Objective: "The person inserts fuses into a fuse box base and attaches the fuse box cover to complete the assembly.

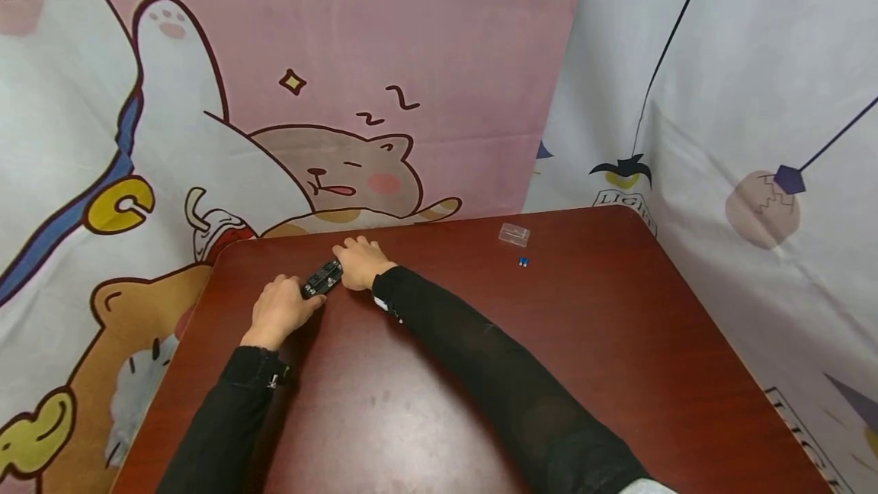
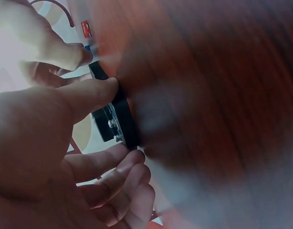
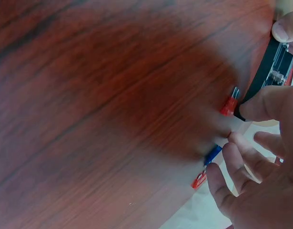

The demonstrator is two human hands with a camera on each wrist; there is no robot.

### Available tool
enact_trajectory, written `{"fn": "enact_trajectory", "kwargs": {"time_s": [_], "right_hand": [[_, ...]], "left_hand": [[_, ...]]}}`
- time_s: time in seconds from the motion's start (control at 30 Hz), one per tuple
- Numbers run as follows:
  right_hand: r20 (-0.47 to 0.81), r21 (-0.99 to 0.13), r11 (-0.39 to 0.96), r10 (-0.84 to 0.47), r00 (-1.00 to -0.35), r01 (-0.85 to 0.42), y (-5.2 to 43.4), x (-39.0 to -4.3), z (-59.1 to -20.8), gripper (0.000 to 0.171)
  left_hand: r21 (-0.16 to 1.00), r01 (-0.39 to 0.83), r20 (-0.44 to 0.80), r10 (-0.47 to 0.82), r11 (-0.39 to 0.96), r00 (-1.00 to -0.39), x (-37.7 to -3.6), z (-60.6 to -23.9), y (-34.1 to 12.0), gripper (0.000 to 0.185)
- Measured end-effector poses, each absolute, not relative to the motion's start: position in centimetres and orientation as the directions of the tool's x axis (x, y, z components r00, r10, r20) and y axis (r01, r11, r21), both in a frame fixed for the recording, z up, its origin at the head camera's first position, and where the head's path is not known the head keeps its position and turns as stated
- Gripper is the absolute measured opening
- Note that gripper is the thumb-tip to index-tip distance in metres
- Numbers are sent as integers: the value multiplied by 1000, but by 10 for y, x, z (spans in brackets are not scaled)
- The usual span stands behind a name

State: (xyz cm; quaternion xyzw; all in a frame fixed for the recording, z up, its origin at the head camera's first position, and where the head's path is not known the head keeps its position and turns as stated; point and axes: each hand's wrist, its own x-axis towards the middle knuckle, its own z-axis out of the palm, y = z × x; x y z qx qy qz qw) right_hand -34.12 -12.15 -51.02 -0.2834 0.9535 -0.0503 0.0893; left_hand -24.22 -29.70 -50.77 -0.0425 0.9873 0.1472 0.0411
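Both hands hold a black fuse block (image 1: 322,279) near the table's far left edge, one at each end. Metal screw terminals show along its side in the left wrist view. My left hand (image 1: 283,309) grips the near end, its thumb (image 2: 91,93) laid along the block and its fingers at the lower end. At the other end is my right hand (image 1: 361,262), with the thumb (image 3: 263,104) pressed on the block and the other fingers loosely bent. Close by that thumb lies a red blade fuse (image 3: 228,106) with metal prongs. A blue fuse (image 3: 213,155) and another red fuse (image 3: 199,180) lie beside the fingertips.
On the brown table (image 1: 583,372), a clear plastic cover (image 1: 514,235) lies toward the back right. Small blue pieces (image 1: 523,261) sit just in front of it. A cartoon-print cloth (image 1: 446,82) hangs behind the table's far edge.
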Motion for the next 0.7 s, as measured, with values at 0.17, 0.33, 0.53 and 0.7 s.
{"fn": "enact_trajectory", "kwargs": {"time_s": [0.17,0.33,0.53,0.7], "right_hand": [[-181,-133,836,-548,-816,-532,-124,-343,-509,65],[-203,-133,838,-545,-813,-529,-126,-342,-507,55],[-187,-149,828,-560,-807,-541,-122,-342,-510,58],[-186,-141,811,-585,-790,-567,-119,-343,-509,57]], "left_hand": [[297,-95,-114,-64,950,-991,-246,-505,-298,60],[295,-83,-124,-48,952,-991,-247,-502,-301,58],[284,-67,-137,-28,956,-990,-248,-502,-299,58],[277,-57,-134,-20,959,-991,-248,-503,-299,60]]}}
